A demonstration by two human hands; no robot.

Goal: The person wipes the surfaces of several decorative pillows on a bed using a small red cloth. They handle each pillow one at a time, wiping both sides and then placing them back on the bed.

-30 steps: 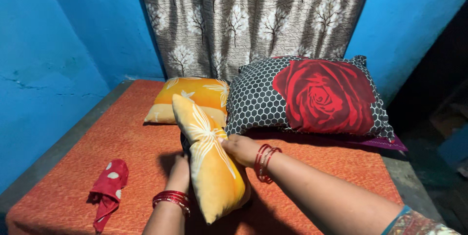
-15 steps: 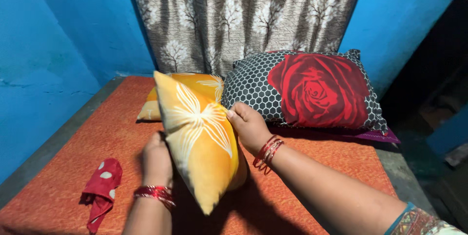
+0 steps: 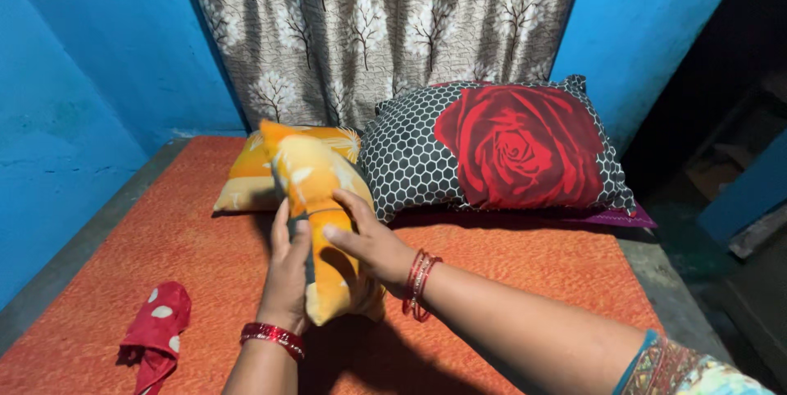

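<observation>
- Head view: the landmark is the small orange cushion [image 3: 316, 215], held on end above the orange bedspread [image 3: 525, 272], its long axis running up and away from the person, top corner tipped toward the curtain [image 3: 369, 26].
- The left hand [image 3: 287, 276] presses flat against the cushion's left face, fingers pointing up; its grip is closed on the cushion.
- The right hand [image 3: 369, 243] comes in from the right and wraps the front of the cushion, fingers spread across the fabric; its grip is likewise closed on it. The cushion sits squeezed between the two palms, so both hands are equally near, touching it.
- Just behind the cushion lies a second orange pillow [image 3: 246, 178], flat on the bedspread.
- To the right of the cushion and behind it, a large rose-print pillow [image 3: 508, 149] leans against the curtain.
- Left of the cushion and nearer the person, well apart, a red spotted cloth [image 3: 156, 338] lies crumpled on the bedspread.
- Blue walls [image 3: 74, 100] stand either side.
</observation>
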